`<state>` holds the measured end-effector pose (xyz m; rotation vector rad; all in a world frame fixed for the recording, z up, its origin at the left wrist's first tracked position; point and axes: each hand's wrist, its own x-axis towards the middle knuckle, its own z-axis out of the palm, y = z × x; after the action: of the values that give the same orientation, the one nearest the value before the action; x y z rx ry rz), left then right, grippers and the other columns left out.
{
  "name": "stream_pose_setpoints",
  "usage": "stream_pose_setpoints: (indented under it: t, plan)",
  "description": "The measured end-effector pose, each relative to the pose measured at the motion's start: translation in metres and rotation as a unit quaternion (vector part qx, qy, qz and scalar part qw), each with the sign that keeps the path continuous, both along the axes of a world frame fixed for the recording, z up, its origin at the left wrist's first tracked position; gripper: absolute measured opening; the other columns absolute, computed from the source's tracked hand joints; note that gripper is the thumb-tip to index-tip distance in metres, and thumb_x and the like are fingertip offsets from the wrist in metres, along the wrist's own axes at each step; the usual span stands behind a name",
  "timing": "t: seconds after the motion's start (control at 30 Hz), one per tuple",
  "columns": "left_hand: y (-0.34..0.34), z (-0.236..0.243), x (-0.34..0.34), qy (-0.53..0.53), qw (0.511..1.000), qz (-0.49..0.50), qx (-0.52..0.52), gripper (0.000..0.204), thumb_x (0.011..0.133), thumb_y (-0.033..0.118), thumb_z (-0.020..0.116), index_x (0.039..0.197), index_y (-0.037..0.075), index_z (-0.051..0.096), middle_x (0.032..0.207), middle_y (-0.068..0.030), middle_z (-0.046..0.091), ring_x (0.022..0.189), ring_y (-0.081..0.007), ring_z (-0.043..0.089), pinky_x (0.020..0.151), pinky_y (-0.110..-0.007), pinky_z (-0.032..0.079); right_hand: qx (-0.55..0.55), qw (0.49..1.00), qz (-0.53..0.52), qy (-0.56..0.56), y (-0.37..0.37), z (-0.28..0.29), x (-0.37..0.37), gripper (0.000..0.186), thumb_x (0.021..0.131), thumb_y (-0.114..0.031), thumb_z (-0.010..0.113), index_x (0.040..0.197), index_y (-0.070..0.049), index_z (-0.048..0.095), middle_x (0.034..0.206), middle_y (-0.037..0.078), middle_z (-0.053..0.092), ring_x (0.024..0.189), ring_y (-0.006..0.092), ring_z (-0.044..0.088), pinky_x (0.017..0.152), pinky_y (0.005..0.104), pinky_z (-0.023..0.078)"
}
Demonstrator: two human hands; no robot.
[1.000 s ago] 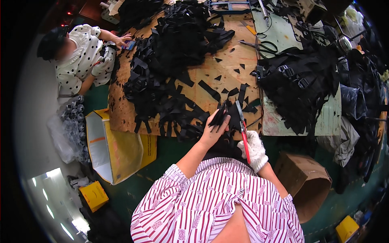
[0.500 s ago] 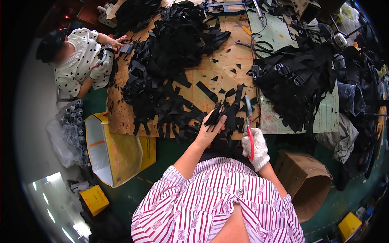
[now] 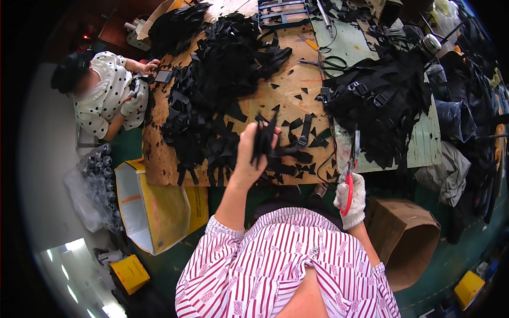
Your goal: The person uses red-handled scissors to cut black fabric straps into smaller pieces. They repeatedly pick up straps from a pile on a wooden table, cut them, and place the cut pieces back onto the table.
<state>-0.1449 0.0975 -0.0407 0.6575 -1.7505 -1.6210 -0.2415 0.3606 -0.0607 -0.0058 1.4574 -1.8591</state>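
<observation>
My bare left hand [image 3: 248,153] is closed around a bundle of black webbing straps [image 3: 263,142], raised over the near part of the wooden table [image 3: 270,100]. Some of the bundle is smeared by motion. My right hand [image 3: 352,200], in a white knit glove, grips red-handled scissors [image 3: 348,192] just off the table's front edge, with their blades pointing away from me. Beyond the left hand lies a big heap of black straps [image 3: 228,58]. A second pile of straps with buckles [image 3: 379,103] covers the greenish board at the right.
Black scraps [image 3: 297,169] litter the wood. Another pair of scissors [image 3: 331,63] and a blue metal rack [image 3: 283,13] lie farther back. A co-worker [image 3: 108,90] sits at the far left. By the near edge stand a yellow bag [image 3: 164,206] and a cardboard box [image 3: 400,228].
My left hand has moved left and slightly up with the straps. My right hand has shifted right and a little nearer with the scissors. More loose scraps show on the wood.
</observation>
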Motion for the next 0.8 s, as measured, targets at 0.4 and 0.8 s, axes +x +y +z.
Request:
stream_pose_setpoints:
  t: [0.4, 0.8]
  plan:
    - [-0.049, 0.138, -0.036, -0.05, 0.964, -0.049, -0.257, 0.025, 0.091, 0.025, 0.05, 0.102, 0.004, 0.054, 0.096, -0.0081, 0.059, 0.091, -0.017, 0.056, 0.078, -0.032, 0.041, -0.041, 0.995, -0.096, 0.005, 0.021, -0.008, 0.003, 0.034, 0.083, -0.008, 0.064, 0.109, -0.009, 0.042, 0.091, 0.002, 0.049, 0.056, 0.0069, 0.05, 0.043, 0.0184, 0.044]
    - [-0.044, 0.172, -0.064, 0.072, 0.979, -0.086, -0.171, 0.006, 0.09, 0.008, 0.053, 0.093, 0.004, 0.055, 0.077, -0.005, 0.056, 0.074, -0.012, 0.052, 0.075, -0.023, 0.04, -0.063, 0.981, -0.177, 0.047, 0.032, 0.01, 0.0, 0.033, 0.084, -0.009, 0.062, 0.108, -0.007, 0.041, 0.085, 0.001, 0.047, 0.055, 0.0054, 0.048, 0.045, 0.0181, 0.044]
